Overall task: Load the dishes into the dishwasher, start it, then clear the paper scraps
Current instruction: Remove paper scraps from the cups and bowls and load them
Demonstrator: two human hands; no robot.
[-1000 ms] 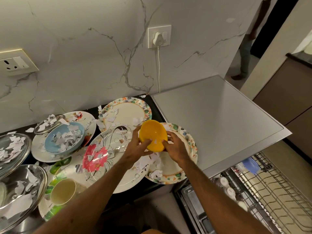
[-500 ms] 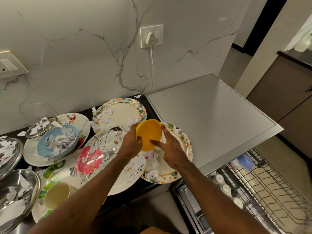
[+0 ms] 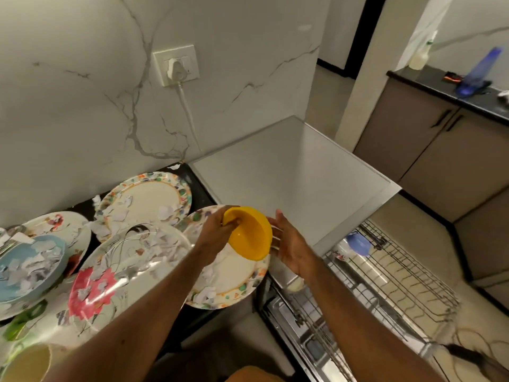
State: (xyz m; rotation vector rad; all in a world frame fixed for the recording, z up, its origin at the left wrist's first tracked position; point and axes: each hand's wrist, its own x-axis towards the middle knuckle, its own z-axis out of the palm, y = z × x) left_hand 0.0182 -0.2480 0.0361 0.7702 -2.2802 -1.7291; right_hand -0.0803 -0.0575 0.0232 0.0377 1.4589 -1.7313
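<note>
The yellow bowl (image 3: 249,235) is up in the air, tipped on its side, over the right end of the counter (image 3: 202,194). The left hand (image 3: 217,230) holds it by the rim, with the fingers curled over the edge and into the bowl. The right hand (image 3: 287,245) is just beside the bowl's other side, with its fingers straight and spread and its palm facing the bowl. I cannot tell if it touches the bowl. Under the bowl, a plate with a spotty rim (image 3: 234,282) sits at the front right corner of the counter, with torn paper on it. More paper scraps (image 3: 165,241) lie on the big flower plate (image 3: 110,277) to its left. Another spotty plate (image 3: 148,197) sits near the back edge, by the wall. A blue bowl (image 3: 27,267) full of scraps is at the left, and a pale cup (image 3: 27,363) is at the front left. To the right of the counter is the dishwasher's grey top (image 3: 289,172), and below it the wire rack (image 3: 407,274) is pulled out.
</note>
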